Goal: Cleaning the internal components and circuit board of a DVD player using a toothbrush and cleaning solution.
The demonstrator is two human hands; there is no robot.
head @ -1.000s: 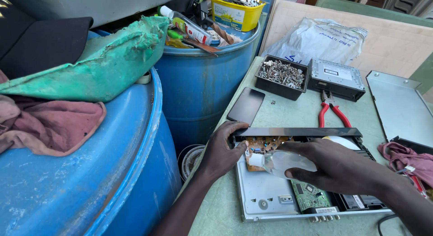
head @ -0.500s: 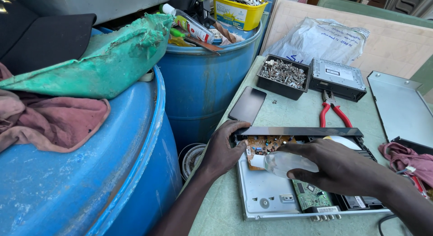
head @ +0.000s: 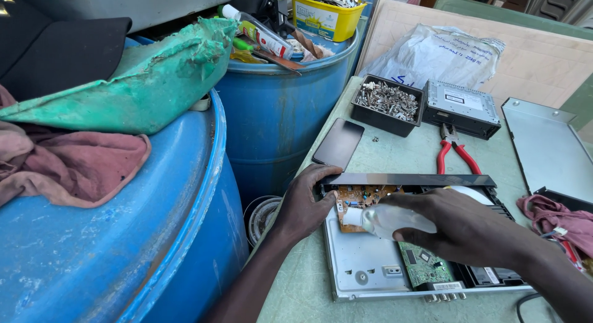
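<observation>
An opened electronic box (head: 370, 267) with its lid off lies on the pale green table (head: 401, 150). A brown circuit board (head: 361, 196) and a green circuit board (head: 423, 267) sit inside it. My left hand (head: 306, 202) grips the box's left front corner. My right hand (head: 460, 224) reaches over the box and holds a small clear plastic bottle (head: 386, 218), lying sideways with its nozzle pointed at the brown board.
Red-handled pliers (head: 454, 153), a dark phone (head: 338, 144), a black tray of screws (head: 387, 104), a small black box (head: 462, 107) and a metal cover (head: 546, 147) lie on the table. Blue barrels (head: 278, 107) with rags and clutter stand at the left.
The view has shifted slightly. Both hands stay on the box, and the bottle has barely moved over the brown board.
</observation>
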